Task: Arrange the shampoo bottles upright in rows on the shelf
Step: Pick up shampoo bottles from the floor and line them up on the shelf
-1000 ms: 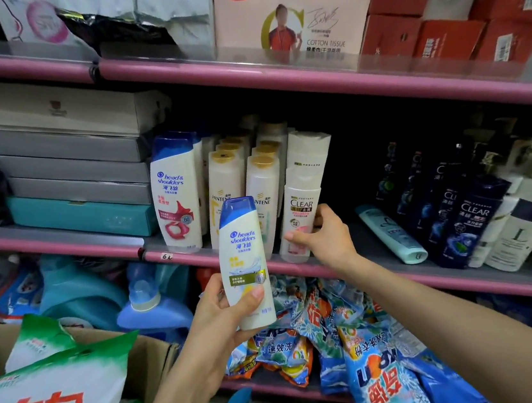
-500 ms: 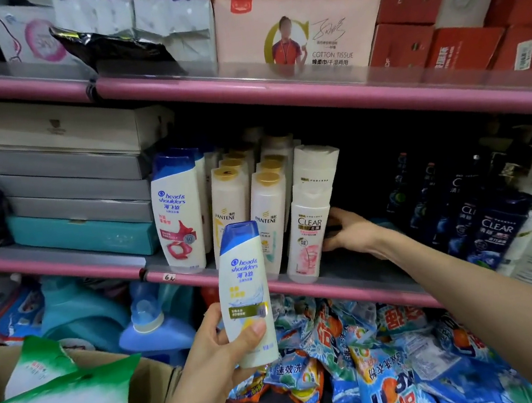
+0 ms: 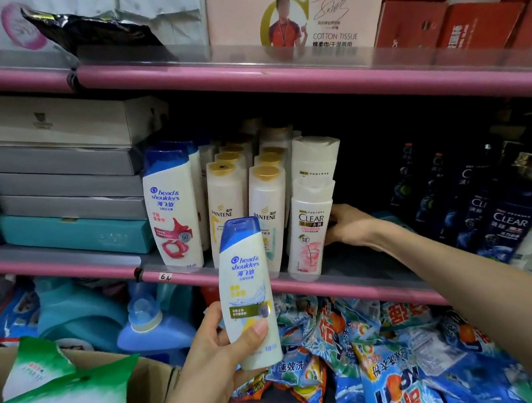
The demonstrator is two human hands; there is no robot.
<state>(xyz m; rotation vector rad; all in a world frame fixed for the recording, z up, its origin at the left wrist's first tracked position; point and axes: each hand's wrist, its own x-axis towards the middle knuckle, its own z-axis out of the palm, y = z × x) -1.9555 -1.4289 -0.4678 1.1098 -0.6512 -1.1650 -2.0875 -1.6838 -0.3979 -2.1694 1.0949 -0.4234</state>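
1. Head view: my left hand (image 3: 221, 350) is clamped round the lower half of a Head & Shoulders bottle (image 3: 246, 290), thumb across the front label. The bottle stands upright, in the air in front of the pink shelf edge (image 3: 352, 286), not yet on the shelf.

2. My right hand (image 3: 349, 226) reaches into the shelf behind the white Clear bottle (image 3: 310, 229). Its fingers are hidden by that bottle, so I cannot tell whether they grip anything or lie loose against it.

3. Already upright in rows: a red-label Head & Shoulders bottle (image 3: 173, 209), two files of Pantene bottles (image 3: 248, 203), then the white Clear ones. Dark Clear bottles (image 3: 499, 206) stand well apart on the right.

4. Risk: the tall, narrow Clear bottle stands at the very lip of the shelf. I judge a nudge from my right hand could topple it forward onto the detergent bags (image 3: 394, 353) below.

5. Risk: the rows are packed close. Pushing the held bottle in beside the Pantene files may knock neighbours over like dominoes.

6. Risk: my thumb-and-finger hold sits low on the bottle, so it could swing if it clips the shelf edge.

7. Surroundings: a shop shelving unit with pink-edged tiers, dim at the back. Stacked flat boxes (image 3: 64, 179) sit left of the bottles, tissue cartons (image 3: 301, 6) above, and an open cardboard box (image 3: 146, 383) at lower left.
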